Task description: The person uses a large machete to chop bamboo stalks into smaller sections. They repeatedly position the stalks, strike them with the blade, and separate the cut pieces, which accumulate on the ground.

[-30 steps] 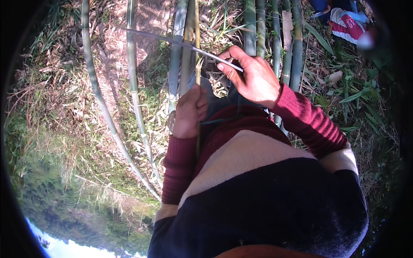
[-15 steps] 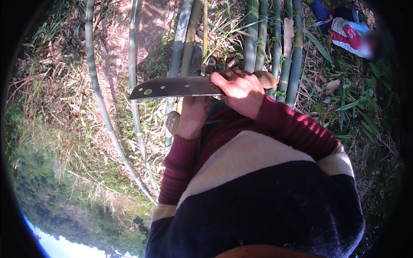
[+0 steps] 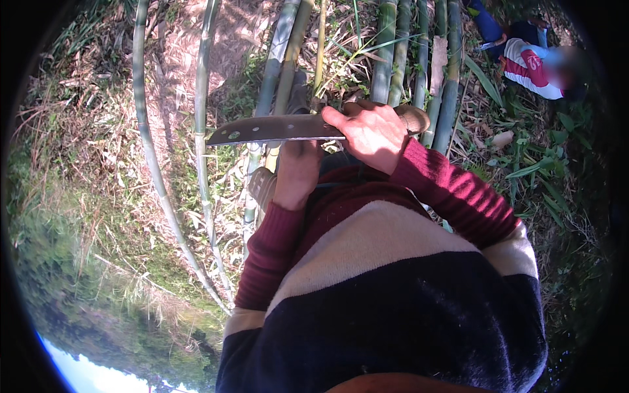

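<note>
The right hand [image 3: 375, 134] is closed around a big knife [image 3: 285, 128], which lies sideways to its left, tip pointing left. The blade hides the fingers of the left hand [image 3: 298, 171], so its grip cannot be told. Just beyond the blade, a thin yellow stalk [image 3: 320, 56] points ahead, its length crosswise to the knife.

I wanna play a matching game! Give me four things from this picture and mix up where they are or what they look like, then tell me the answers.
Things:
1. right hand
2. left hand
3. knife
4. other person

Clues:
A. dark blade with holes
B. top right of the picture
C. around a brown handle
D. partly hidden behind the knife

Right pairs: 1-C, 2-D, 3-A, 4-B
</note>
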Tool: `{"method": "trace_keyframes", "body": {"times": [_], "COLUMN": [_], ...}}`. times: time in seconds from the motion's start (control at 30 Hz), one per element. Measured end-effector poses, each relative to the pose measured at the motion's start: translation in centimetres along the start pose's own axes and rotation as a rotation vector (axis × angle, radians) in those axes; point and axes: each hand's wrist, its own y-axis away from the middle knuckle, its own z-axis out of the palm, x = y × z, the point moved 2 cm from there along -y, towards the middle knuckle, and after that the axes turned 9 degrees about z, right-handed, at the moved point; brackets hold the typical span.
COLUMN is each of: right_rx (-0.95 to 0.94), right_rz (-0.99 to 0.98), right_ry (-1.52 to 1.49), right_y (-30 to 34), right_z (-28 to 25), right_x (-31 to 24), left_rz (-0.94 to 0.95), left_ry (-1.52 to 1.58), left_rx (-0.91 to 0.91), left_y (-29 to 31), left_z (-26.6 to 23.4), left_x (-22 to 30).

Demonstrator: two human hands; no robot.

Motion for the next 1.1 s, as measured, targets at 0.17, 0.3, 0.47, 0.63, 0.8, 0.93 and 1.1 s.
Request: {"method": "trace_keyframes", "body": {"times": [0.17,0.3,0.47,0.63,0.8,0.93,1.1], "right_rx": [-0.247,-0.344,-0.383,-0.343,-0.307,-0.333,-0.177], "right_rz": [0.079,0.059,0.067,0.091,0.189,0.272,0.363], "right_ry": [-0.002,-0.003,0.060,0.106,0.021,-0.261,-0.758], "right_y": [-0.9,-1.6,-2.2,-1.3,-1.0,-1.3,-0.7], "right_z": [-1.4,-0.8,0.6,2.0,2.2,-1.5,-2.6], "right_x": [-0.1,1.3,2.2,2.9,1.3,1.3,1.8], "left_rz": [0.090,0.208,0.141,0.058,0.010,0.112,0.146], "left_ry": [-0.183,-0.267,-0.190,0.034,0.027,-0.195,-0.224], "left_rx": [0.008,0.064,0.009,-0.005,0.042,0.064,0.082], "left_y": [0.2,0.9,0.5,0.9,1.2,1.7,0.8], "left_z": [0.1,0.7,0.2,0.1,0.3,-0.4,-0.6], "left_x": [-0.2,0.2,-1.2,-1.3,1.1,-0.5,-0.3]}}
